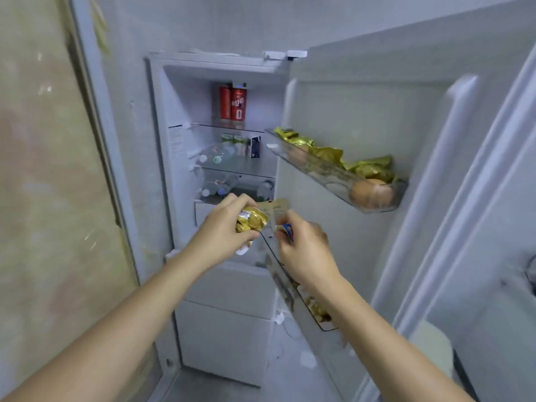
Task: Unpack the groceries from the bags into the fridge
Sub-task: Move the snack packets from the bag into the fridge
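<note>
Head view shows your left hand (223,227) closed around a gold foil packet (251,223), in front of the open fridge (179,158). Your right hand (304,250) pinches a small blue item (287,230) above the lower door shelf (285,288), near its inner end.

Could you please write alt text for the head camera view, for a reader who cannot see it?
A person's left hand holds a gold foil packet and the right hand a small blue item before an open fridge. Two red cans stand on the top shelf; an upper door bin holds gold packets and eggs.
</note>
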Demonstrator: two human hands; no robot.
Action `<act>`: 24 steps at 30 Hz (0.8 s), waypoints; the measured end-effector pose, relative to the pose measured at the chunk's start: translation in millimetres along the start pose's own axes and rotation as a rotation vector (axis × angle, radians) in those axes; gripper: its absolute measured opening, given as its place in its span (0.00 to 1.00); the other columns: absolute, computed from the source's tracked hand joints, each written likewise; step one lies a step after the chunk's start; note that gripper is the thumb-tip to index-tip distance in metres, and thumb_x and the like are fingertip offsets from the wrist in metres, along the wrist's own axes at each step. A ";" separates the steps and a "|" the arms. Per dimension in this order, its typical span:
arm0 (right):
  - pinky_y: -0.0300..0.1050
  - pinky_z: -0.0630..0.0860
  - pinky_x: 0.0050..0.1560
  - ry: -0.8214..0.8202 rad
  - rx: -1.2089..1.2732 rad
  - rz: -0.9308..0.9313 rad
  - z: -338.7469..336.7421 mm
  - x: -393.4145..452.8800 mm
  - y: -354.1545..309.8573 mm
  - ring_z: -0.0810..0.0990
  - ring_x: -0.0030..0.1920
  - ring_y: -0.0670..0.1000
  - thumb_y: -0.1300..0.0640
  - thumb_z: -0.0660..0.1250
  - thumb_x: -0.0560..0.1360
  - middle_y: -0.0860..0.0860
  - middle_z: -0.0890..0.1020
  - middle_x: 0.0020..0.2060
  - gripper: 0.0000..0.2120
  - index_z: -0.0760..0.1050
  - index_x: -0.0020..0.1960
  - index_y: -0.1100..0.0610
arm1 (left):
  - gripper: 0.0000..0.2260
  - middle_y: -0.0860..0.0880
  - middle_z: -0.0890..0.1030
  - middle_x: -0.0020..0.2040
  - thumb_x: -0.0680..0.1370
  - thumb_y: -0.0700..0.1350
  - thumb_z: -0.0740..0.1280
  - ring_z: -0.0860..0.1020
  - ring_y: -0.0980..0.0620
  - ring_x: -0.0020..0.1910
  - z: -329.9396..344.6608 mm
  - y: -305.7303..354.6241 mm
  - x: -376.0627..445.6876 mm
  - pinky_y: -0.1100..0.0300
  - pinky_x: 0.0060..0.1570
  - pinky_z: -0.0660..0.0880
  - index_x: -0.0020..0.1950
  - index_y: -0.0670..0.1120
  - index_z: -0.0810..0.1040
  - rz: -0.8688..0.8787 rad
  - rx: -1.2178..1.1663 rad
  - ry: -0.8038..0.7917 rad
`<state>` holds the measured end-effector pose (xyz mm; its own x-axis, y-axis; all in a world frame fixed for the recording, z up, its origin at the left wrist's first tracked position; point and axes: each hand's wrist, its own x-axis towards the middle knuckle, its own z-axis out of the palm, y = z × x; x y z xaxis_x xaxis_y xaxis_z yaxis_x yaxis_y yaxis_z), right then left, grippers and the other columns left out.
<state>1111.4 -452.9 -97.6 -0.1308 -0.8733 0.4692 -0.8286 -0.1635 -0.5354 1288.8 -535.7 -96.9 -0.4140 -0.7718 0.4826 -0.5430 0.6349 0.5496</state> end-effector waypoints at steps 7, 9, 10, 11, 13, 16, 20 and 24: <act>0.50 0.75 0.41 -0.254 -0.257 0.283 8.3 -17.4 58.2 0.79 0.47 0.62 0.58 0.58 0.78 0.56 0.78 0.46 0.08 0.71 0.56 0.55 | 0.21 0.50 0.78 0.53 0.69 0.46 0.80 0.77 0.48 0.53 113.4 -2.0 64.2 0.55 0.48 0.73 0.58 0.48 0.76 -0.112 -0.074 -0.199; 0.51 0.78 0.42 -0.287 -0.263 0.324 17.5 -16.7 72.3 0.80 0.47 0.60 0.60 0.58 0.78 0.56 0.79 0.46 0.07 0.71 0.54 0.55 | 0.22 0.49 0.79 0.57 0.70 0.47 0.79 0.77 0.48 0.56 131.3 -4.8 65.6 0.50 0.56 0.77 0.60 0.50 0.75 -0.152 -0.107 -0.235; 0.51 0.80 0.44 -0.312 -0.258 0.337 20.7 -15.8 76.9 0.81 0.47 0.60 0.61 0.58 0.78 0.55 0.80 0.46 0.07 0.72 0.53 0.55 | 0.23 0.49 0.78 0.61 0.72 0.49 0.78 0.77 0.48 0.59 137.5 -6.1 64.6 0.49 0.60 0.76 0.63 0.52 0.75 -0.163 -0.093 -0.251; 0.52 0.81 0.45 -0.341 -0.259 0.348 23.0 -14.2 79.3 0.81 0.47 0.59 0.62 0.58 0.78 0.55 0.80 0.47 0.08 0.73 0.53 0.55 | 0.24 0.49 0.76 0.64 0.73 0.51 0.77 0.76 0.48 0.62 141.8 -7.8 62.8 0.51 0.63 0.75 0.68 0.53 0.74 -0.166 -0.061 -0.269; 0.52 0.82 0.48 -0.364 -0.275 0.337 28.4 -10.6 83.1 0.81 0.49 0.58 0.62 0.58 0.78 0.53 0.81 0.49 0.10 0.75 0.54 0.55 | 0.26 0.48 0.73 0.68 0.76 0.54 0.72 0.73 0.47 0.67 142.1 -13.6 58.4 0.54 0.63 0.72 0.73 0.54 0.72 -0.157 0.023 -0.269; 0.51 0.80 0.48 -0.272 -0.266 0.242 36.5 2.0 77.2 0.81 0.51 0.57 0.57 0.58 0.80 0.51 0.81 0.50 0.10 0.76 0.55 0.52 | 0.24 0.47 0.74 0.68 0.78 0.56 0.69 0.73 0.45 0.67 116.0 -24.6 46.6 0.51 0.60 0.76 0.73 0.52 0.73 -0.101 0.154 -0.163; 0.50 0.79 0.54 -0.179 -0.139 0.044 51.7 28.5 34.8 0.80 0.59 0.57 0.47 0.64 0.81 0.50 0.83 0.58 0.15 0.78 0.64 0.51 | 0.24 0.51 0.75 0.64 0.80 0.57 0.66 0.72 0.49 0.66 42.8 -45.6 10.8 0.50 0.59 0.75 0.75 0.53 0.71 -0.111 0.332 -0.026; 0.53 0.78 0.54 -0.169 -0.064 -0.257 85.5 41.7 -42.4 0.77 0.62 0.55 0.41 0.64 0.80 0.50 0.82 0.59 0.19 0.76 0.66 0.50 | 0.24 0.53 0.75 0.63 0.79 0.61 0.63 0.73 0.49 0.65 -57.2 -68.5 -62.0 0.49 0.58 0.76 0.73 0.55 0.72 -0.231 0.513 0.150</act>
<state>1187.6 -521.6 -115.4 0.1754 -0.8721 0.4568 -0.8561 -0.3642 -0.3667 1393.5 -529.4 -125.5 -0.1545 -0.8512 0.5015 -0.9069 0.3236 0.2698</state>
